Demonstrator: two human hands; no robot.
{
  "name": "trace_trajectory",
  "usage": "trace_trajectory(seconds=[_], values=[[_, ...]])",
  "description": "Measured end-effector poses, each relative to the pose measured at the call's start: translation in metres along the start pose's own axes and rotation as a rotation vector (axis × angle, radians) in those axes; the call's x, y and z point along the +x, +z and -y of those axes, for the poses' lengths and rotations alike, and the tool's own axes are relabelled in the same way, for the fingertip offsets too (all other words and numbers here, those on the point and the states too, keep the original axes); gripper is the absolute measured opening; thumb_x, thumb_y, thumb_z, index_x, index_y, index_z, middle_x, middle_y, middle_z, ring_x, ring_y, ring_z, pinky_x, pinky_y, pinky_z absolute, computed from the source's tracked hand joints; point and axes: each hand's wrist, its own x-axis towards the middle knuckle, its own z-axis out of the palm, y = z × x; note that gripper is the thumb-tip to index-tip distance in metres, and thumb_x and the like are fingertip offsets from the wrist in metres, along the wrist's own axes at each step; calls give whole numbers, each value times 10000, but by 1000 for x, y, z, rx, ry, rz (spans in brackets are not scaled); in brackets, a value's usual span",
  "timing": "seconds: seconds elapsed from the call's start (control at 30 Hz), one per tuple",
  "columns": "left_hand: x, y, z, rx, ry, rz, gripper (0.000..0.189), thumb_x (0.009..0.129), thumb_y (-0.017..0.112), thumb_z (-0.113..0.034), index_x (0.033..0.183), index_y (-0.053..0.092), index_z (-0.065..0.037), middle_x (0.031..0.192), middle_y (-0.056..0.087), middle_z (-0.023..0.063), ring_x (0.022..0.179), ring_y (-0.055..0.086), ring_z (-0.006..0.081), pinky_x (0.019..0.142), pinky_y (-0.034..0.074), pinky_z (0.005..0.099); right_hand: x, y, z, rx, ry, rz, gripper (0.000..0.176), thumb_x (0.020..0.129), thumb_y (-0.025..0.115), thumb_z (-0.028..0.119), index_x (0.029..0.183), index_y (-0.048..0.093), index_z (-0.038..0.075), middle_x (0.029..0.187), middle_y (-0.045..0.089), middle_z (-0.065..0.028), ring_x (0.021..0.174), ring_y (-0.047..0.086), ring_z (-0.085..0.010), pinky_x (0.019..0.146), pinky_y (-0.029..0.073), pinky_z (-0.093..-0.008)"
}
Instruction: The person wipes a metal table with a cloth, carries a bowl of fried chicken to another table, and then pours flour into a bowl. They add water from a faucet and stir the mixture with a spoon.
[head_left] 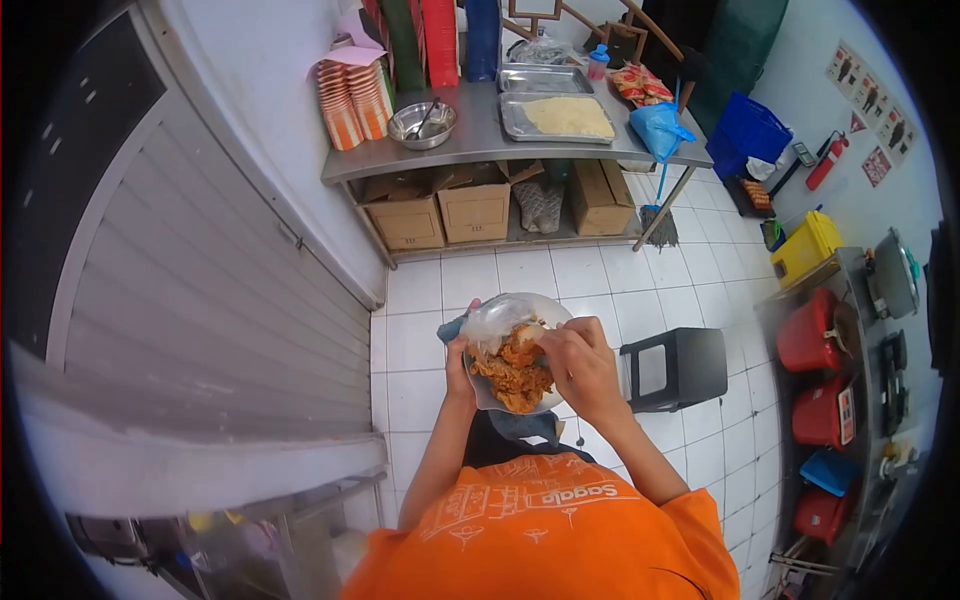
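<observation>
A white plate (552,312) is held in front of the orange shirt. Brown fried food (512,382) lies on it, with a clear plastic bag (497,321) at its upper left. My left hand (459,372) grips the plate's left edge, and a blue-grey cloth (451,328) shows beside its fingers. Over the plate's right side, my right hand (580,366) has its fingers pinched together at the food. What is between those fingertips is too small to make out.
Ahead stands a metal table (480,137) with trays, a steel bowl (422,125) and stacked paper boxes (350,100). A black stool (680,369) is at the right on the tiled floor. Red buckets (808,330) line the right-hand rack; a closed door (215,260) is at the left.
</observation>
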Motion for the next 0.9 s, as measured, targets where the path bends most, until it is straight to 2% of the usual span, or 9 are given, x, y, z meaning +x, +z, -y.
trace_trajectory(seconds=[0.07,0.17,0.23,0.37,0.43,0.53,0.67,0.73,0.9], values=[[34,2,-12,45,22,14,600,862,427,-393,1370,437,-74,1315,520,143,1203,516,296,1023,428,426,21,17,-20,-15,-18,-22,362,709,617,-56,1046,591,72,905,606,-53,815,542,-279,666,498,-370],[80,-3,-28,24,-25,-20,618,858,440,-384,1410,407,-108,1352,493,127,1239,483,291,1037,407,420,52,32,-44,11,67,55,364,731,611,-61,1073,586,61,905,593,-68,828,540,-276,714,485,-371],[109,-3,-40,71,-64,7,622,857,438,-383,1424,398,-128,1371,481,122,1240,480,290,1026,414,416,73,39,-57,44,197,129,358,768,608,-50,1111,576,49,911,582,-85,837,530,-279,753,467,-375],[163,-1,-50,83,-111,104,619,859,435,-381,1428,393,-143,1369,484,119,1224,492,287,1023,413,409,109,48,-75,67,296,134,363,800,604,-32,1148,570,64,942,591,-82,840,521,-282,758,458,-378],[180,12,-58,73,-173,128,628,855,439,-386,1435,383,-149,1369,485,119,1214,499,285,1029,407,404,124,51,-84,-36,300,211,344,803,603,-23,1129,575,83,962,603,-71,836,524,-277,762,458,-380],[212,10,-54,62,-240,149,634,859,434,-384,1443,369,-149,1371,484,117,1210,502,284,1033,402,401,140,58,-107,-51,378,268,319,797,629,-17,1099,591,77,921,622,-45,847,541,-262,741,481,-355],[244,20,-48,41,-286,131,635,863,430,-381,1450,363,-150,1370,484,116,1206,504,282,1028,406,396,155,68,-135,-64,375,224,277,796,626,-18,1055,600,77,901,616,-48,832,545,-264,717,491,-352],[263,27,-46,68,-272,129,634,867,425,-386,1453,363,-150,1365,485,122,1200,507,278,1021,410,392,161,75,-149,-141,327,115,239,788,624,-21,1006,609,74,881,608,-56,802,576,-268,670,503,-358],[314,49,-33,103,-252,124,640,862,429,-394,1452,368,-154,1361,487,113,1200,505,275,1027,402,389,174,85,-195,-237,343,27,233,767,613,-42,969,618,73,864,598,-71,773,615,-274,631,506,-370]])
